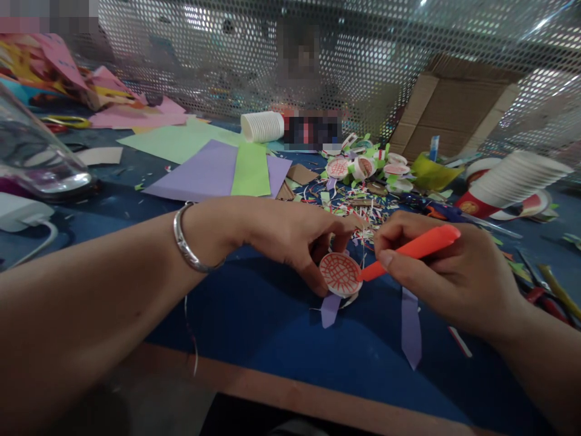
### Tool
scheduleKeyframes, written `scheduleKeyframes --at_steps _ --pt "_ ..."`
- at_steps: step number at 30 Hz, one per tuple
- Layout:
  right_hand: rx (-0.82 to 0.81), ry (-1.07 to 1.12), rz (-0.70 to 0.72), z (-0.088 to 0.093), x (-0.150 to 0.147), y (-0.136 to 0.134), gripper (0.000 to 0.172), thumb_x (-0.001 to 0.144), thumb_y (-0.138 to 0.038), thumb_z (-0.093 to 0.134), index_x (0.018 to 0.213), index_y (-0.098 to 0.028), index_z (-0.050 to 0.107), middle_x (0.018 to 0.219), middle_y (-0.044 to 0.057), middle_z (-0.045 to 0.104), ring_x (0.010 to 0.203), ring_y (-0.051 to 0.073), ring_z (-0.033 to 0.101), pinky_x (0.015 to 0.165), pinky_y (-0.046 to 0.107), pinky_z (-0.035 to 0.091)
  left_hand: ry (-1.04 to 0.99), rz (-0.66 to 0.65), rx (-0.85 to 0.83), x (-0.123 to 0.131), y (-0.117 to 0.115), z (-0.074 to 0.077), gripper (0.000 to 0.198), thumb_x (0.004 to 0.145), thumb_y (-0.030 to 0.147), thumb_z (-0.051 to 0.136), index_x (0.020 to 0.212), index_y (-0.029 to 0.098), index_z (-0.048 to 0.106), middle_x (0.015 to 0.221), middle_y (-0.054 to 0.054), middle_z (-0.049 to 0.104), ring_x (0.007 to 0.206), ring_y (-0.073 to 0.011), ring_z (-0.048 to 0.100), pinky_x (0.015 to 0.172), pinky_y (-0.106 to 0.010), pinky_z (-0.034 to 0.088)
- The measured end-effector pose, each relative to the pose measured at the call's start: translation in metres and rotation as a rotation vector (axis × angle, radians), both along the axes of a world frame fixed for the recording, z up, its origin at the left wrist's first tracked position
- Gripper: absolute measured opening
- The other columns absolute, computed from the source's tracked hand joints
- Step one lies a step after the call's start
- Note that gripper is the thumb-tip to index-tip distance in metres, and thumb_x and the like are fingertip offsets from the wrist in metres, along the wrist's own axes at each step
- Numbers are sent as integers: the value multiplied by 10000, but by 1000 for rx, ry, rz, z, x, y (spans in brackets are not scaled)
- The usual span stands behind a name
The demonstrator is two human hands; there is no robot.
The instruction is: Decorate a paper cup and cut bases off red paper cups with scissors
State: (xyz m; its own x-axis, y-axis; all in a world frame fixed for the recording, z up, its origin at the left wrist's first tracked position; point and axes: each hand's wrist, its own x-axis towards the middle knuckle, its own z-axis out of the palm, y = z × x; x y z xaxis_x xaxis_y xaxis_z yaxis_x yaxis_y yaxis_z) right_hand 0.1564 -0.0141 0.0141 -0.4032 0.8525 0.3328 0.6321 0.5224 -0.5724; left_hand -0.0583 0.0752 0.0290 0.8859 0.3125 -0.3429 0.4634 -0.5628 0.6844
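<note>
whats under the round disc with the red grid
A purple paper strip pokes out from under the disc, lying on the blue table. The left hand grips the disc, the right hand an orange marker; how the strip attaches underneath is covered.

Your left arm (104, 290) reaches in from the lower left, forearm bare, and your left hand (290, 233) is turned palm down with the fingers curled, thumb and fingertips pinching the rim of a small disc (340, 274). Your right arm (544, 363) comes in from the lower right, and your right hand (449, 275) is closed in a writing grip on a marker (415, 247), thumb pressed along its side. The two hands sit just beside each other, fingertips nearly meeting.
</note>
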Motion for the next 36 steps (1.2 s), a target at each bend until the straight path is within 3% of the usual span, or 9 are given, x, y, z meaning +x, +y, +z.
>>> scheduleKeyframes --at_steps 11,25,36 --pt "-71 72 52 0 -10 -2 141 847 -164 561 718 -221 566 622 -40 536 544 114 468 510 273 367 6 30 30 1 -2 -3 597 721 404 831 1215 218 552 922 4 697 772 -156 618 650 -251 418" --pt "-66 119 109 -4 -20 6 157 865 -101 559 740 -196 578 653 -55 575 546 79 513 527 232 400 -48 7 -45 0 -1 -4 413 725 373 815 1049 225 607 912 24 687 815 -161 625 690 -259 443" --pt "-56 140 70 -8 -15 10 128 890 -140 575 779 -202 592 703 -40 593 583 101 530 561 256 426 -8 37 -6 0 0 -1 439 699 404 816 1020 211 588 848 23 651 733 -149 600 628 -262 416"
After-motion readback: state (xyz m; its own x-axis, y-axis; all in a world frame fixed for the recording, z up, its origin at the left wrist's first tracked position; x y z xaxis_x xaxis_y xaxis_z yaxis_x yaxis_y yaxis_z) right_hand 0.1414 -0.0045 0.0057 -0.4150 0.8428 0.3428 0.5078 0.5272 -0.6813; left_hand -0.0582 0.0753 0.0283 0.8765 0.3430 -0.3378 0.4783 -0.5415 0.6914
